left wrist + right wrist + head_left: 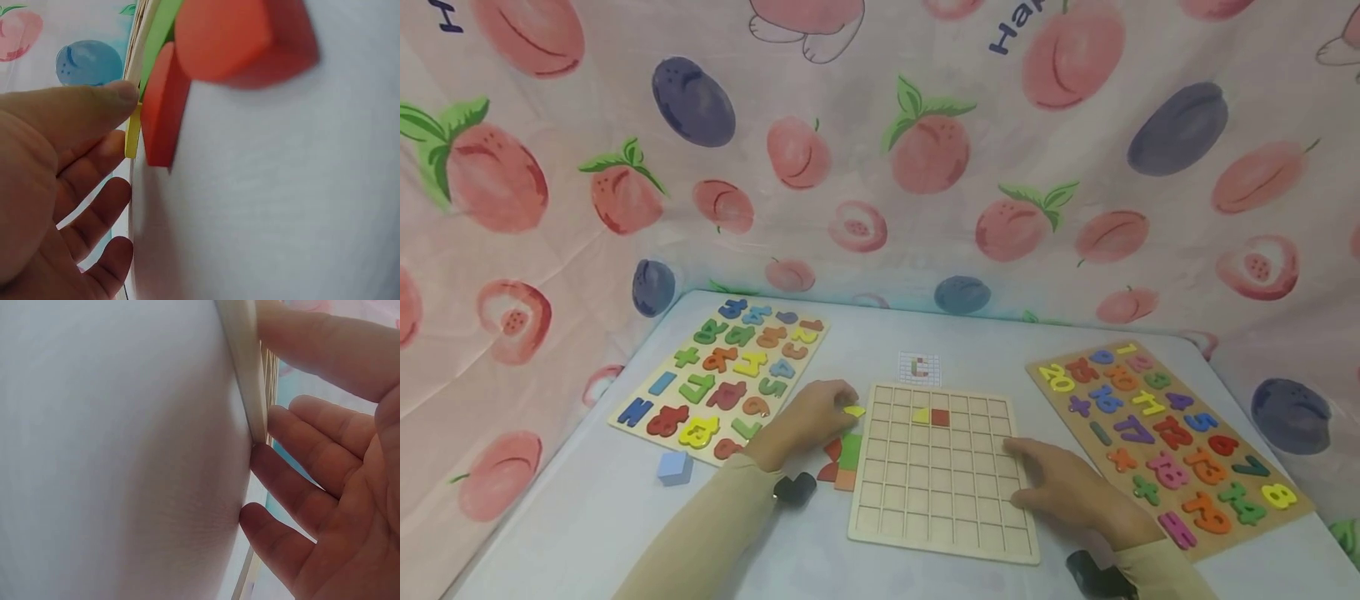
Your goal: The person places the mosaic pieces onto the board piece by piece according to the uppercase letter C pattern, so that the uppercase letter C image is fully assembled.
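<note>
The left hand [820,417] is pinching a small yellow piece [854,411] between thumb and index finger, with the thumb pressing on its near end and the rest of the piece showing beyond the tip. The other fingers are bending loosely and holding nothing. The yellow piece is sitting just beside the left edge of the grid board [940,500]; whether it is touching that edge, I cannot tell.

The right hand [1067,483] is resting at the board's right edge, its fingers spreading loosely and gripping nothing, with fingertips touching the rim.

On the board, a second yellow piece [922,416] is lying in a cell of an upper row, right next to a red square [940,417]. Below the left hand, a green piece [849,452], an orange piece [845,480] and two red pieces [832,449] are lying close together along the board's left side.

A pattern card [920,368] is lying just behind the board on the white desk [805,558]. Number boards are flanking it on both sides, and a blue block [674,468] is standing near the left one.
</note>
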Tool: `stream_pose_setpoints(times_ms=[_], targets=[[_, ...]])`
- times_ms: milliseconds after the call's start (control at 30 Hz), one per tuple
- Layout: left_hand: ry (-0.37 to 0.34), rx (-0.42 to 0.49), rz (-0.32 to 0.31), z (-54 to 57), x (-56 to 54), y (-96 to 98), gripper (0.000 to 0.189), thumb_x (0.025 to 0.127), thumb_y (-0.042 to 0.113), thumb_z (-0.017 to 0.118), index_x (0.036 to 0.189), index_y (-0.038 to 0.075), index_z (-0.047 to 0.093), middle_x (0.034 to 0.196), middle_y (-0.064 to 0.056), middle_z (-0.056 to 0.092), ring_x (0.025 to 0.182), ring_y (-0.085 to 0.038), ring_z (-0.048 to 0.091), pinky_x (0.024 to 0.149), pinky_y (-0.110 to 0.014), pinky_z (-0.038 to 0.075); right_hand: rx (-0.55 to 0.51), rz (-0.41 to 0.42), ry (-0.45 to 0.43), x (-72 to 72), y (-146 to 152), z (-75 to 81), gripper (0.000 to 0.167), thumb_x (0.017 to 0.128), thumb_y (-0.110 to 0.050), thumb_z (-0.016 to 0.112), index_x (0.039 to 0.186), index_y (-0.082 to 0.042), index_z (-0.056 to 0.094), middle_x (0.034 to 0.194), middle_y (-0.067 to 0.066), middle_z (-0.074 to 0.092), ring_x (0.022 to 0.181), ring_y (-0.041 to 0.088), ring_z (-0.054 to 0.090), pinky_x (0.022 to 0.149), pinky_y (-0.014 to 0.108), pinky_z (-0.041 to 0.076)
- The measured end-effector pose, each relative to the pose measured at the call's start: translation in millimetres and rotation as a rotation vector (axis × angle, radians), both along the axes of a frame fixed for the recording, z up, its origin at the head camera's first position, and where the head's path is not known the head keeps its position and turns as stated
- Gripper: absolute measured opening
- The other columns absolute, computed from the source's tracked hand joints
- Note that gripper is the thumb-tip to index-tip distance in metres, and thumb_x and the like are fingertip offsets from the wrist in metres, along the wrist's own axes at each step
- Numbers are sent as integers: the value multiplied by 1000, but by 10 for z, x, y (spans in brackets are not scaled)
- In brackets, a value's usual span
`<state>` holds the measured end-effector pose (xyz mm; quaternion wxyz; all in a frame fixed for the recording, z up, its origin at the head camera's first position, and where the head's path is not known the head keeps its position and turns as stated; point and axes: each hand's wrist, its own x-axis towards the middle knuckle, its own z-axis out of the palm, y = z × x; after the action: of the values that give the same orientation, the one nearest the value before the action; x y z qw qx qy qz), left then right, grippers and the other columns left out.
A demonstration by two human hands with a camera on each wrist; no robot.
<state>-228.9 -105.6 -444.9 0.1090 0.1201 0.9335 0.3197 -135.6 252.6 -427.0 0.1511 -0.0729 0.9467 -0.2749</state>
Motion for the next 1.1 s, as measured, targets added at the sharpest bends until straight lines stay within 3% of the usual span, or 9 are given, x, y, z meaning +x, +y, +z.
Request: stream_pose_setpoints(times_ms=[333,733,1100], targets=[[3,1,-9,-11,8,-16,31,87,11,70,117,11,68,111,-1,67,98,-20,57,93,-42,49,11,-33,-22,8,-9,-22,73,77,-23,85,142,-9,54,148,16,48,139,43,36,111,61,28],[-25,19,8,-9,7,-73,33,88,15,70,120,14,67,118,0,65,112,-22,56,100,-45,45,24,-22,-14,-3,-20,-22,75,76,-24,85,142,-7,54,147,18,49,138,44,37,110,61,29],[-24,20,14,-40,-3,-75,28,89,15,70,116,14,67,114,0,66,111,-22,58,98,-44,47,37,-25,-10,-6,-18,-24,76,76,-24,86,142,-7,53,147,18,49,138,44,37,110,61,29]])
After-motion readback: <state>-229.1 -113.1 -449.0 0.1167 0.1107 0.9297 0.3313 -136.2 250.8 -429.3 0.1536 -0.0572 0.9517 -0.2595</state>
